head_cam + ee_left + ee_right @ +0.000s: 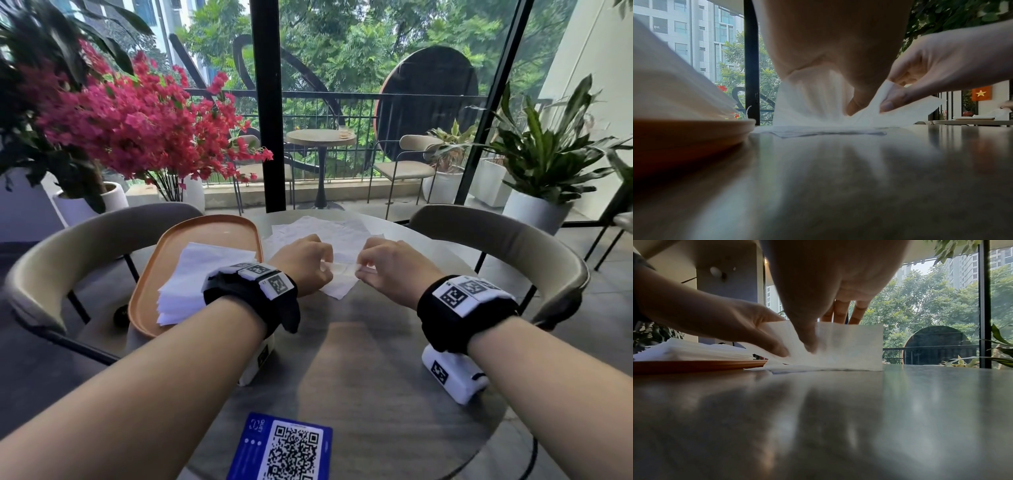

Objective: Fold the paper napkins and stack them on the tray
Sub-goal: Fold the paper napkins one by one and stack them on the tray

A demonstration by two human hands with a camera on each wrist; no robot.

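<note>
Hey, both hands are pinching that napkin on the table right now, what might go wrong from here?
1. The left hand and right hand pinch one thin napkin close together; pulling apart could tear it.
2. It lies on loose unfolded napkins, so a second sheet might lift along with it.
3. The folded stack sits uneven near the tray edge; the left wrist might knock it.

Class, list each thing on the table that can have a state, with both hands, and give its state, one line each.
Napkin in hand: partly folded, near edge lifted off the table.
Loose napkins: unfolded, flat on the table.
Napkin stack: folded, piled on the tray.
Tray: part filled.
Left hand: pinching the napkin.
Right hand: pinching the napkin.
</note>
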